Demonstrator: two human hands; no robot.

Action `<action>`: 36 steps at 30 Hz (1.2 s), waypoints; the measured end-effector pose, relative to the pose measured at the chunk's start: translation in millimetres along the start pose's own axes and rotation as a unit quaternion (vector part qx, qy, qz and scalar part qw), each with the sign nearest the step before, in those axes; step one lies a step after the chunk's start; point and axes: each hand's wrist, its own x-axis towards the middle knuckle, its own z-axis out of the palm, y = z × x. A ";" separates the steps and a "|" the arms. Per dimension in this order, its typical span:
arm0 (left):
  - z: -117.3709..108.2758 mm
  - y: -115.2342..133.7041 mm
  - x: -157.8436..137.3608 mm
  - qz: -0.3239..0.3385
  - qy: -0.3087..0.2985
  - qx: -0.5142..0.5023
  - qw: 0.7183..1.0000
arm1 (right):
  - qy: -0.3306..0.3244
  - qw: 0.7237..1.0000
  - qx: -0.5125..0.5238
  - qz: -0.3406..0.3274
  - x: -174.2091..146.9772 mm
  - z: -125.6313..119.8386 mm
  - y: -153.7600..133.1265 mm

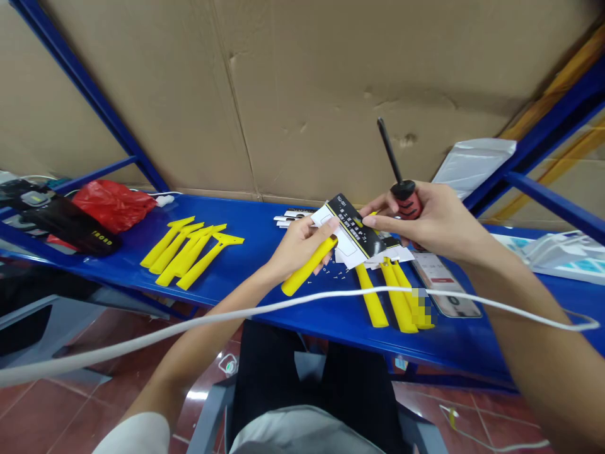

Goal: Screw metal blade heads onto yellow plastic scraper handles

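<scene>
My left hand (299,244) is closed around a yellow scraper handle (307,270), its thumb pressing on a black-and-white printed card (348,234). The card covers the scraper's head. My right hand (437,211) grips a screwdriver (407,200) with a red and black handle, its dark shaft pointing up and away. The thumb and fingers of that hand also touch the card's right edge, where a bit of yellow shows. Beneath my hands are small screws (341,276) on the blue table. Several more yellow scrapers (399,302) lie just right of them, heads hidden under cards.
A row of yellow scrapers (191,255) lies to the left on the blue table (255,252). Behind them are a black power tool (80,221) and a red plastic bag (113,205). A phone (447,287) lies at right. A white cable (265,309) crosses the view before the table.
</scene>
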 end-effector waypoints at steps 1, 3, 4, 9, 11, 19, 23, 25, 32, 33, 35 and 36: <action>-0.3 -1.1 -1.4 -0.009 0.002 0.004 1.000 | -0.008 1.000 -0.001 0.001 3.4 1.3 1.0; -1.1 -3.7 -4.8 -0.021 0.010 0.010 1.000 | -0.016 1.000 -0.015 0.003 10.6 3.8 3.8; -1.6 -5.1 -6.6 -0.024 0.015 0.012 1.000 | -0.028 0.999 -0.022 0.005 14.5 5.2 5.1; -4.1 -7.6 -14.8 -0.025 0.027 0.020 0.999 | -0.086 0.993 -0.074 -0.043 37.5 13.8 6.1; -6.6 -5.1 -19.0 -0.026 0.014 0.027 0.999 | -0.078 0.989 -0.096 -0.076 45.5 15.8 2.8; -23.5 -1.4 -43.2 0.075 0.078 0.225 0.968 | -0.032 0.975 -0.176 -0.130 55.5 7.3 -22.6; -20.9 -1.4 -44.9 0.204 0.134 0.360 0.900 | 0.000 0.969 -0.191 -0.155 50.8 1.1 -35.8; -13.4 2.4 -41.8 0.230 0.116 0.384 0.887 | -0.001 0.972 -0.180 -0.154 46.5 -0.4 -41.7; 21.5 3.3 -22.3 0.089 0.077 0.131 0.984 | -0.074 0.992 -0.083 -0.066 42.3 -8.6 -39.0; 25.3 2.4 -19.9 0.061 0.066 0.065 0.994 | -0.089 0.991 -0.078 -0.065 44.0 -10.9 -35.5; 30.8 2.0 -16.5 0.025 0.042 -0.041 0.998 | -0.102 0.989 -0.080 -0.070 47.4 -15.2 -28.8; 32.5 2.4 -15.5 0.018 0.035 -0.070 0.997 | -0.092 0.991 -0.076 -0.068 48.8 -17.1 -26.2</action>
